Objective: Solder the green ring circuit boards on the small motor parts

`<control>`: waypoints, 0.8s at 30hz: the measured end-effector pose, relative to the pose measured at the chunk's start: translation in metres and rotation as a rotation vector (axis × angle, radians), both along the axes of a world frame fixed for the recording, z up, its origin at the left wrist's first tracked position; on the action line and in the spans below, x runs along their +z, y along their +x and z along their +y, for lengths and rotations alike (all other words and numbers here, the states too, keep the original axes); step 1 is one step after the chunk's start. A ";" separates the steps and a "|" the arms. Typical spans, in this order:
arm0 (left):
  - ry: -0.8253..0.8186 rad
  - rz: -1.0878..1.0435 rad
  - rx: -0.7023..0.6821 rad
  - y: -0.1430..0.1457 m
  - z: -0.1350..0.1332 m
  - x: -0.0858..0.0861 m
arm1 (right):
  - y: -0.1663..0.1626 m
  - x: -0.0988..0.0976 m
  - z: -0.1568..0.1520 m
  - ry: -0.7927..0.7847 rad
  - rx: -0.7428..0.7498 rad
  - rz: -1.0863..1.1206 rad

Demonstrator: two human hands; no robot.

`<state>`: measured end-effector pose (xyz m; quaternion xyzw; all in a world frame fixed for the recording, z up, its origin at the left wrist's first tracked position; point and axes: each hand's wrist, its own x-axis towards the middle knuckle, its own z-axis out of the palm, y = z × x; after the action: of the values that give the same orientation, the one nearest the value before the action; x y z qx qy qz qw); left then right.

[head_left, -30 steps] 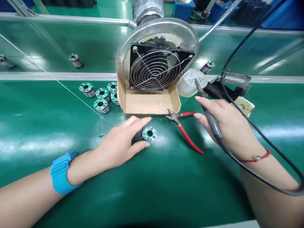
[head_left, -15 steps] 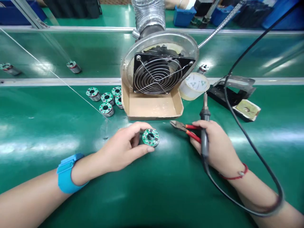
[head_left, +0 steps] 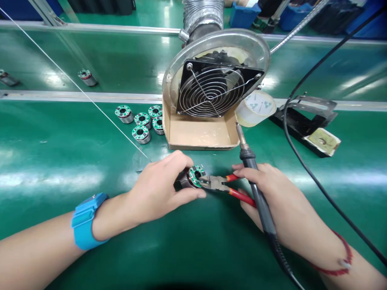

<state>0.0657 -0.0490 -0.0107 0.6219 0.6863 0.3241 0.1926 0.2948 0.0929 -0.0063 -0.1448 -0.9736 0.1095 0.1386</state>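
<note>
My left hand (head_left: 165,187) grips a motor stator (head_left: 185,180) between thumb and fingers, tilted so that its ring-shaped green circuit board (head_left: 193,174) faces right. In my right hand (head_left: 272,197) are red-handled diagonal cutters (head_left: 216,183), and their jaws touch the near right edge of the board. The same hand also holds a soldering iron (head_left: 256,189), its tip pointing up and away toward the cardboard box. Whether the cutter jaws have closed on a lead, I cannot tell.
Several stators (head_left: 141,134) with green boards stand left of a cardboard box (head_left: 202,141). Above the box hangs a fume extractor fan (head_left: 210,96). A tape roll (head_left: 256,108) and a soldering iron stand with a sponge (head_left: 322,141) lie to the right. The iron's black cable (head_left: 305,161) loops at right.
My left hand has tipped the stator over to the right. The cutters have moved left onto its board, and the soldering iron has swung so its tip leans left.
</note>
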 end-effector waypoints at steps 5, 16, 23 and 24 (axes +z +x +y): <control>0.009 0.120 -0.001 0.000 0.001 -0.001 | 0.001 0.006 -0.004 0.111 0.054 -0.006; 0.205 0.035 0.537 -0.086 0.031 0.024 | -0.021 -0.016 0.025 0.219 -0.347 0.017; -0.074 0.130 0.697 -0.199 0.111 0.007 | -0.007 -0.042 0.032 0.127 -0.147 0.209; -0.106 0.139 0.695 -0.208 0.116 0.005 | -0.007 -0.043 0.035 0.112 -0.143 0.232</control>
<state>-0.1419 0.0671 -0.0057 0.3611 0.8842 0.2909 0.0558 0.2879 0.1278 -0.0489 -0.1921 -0.9429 0.0607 0.2654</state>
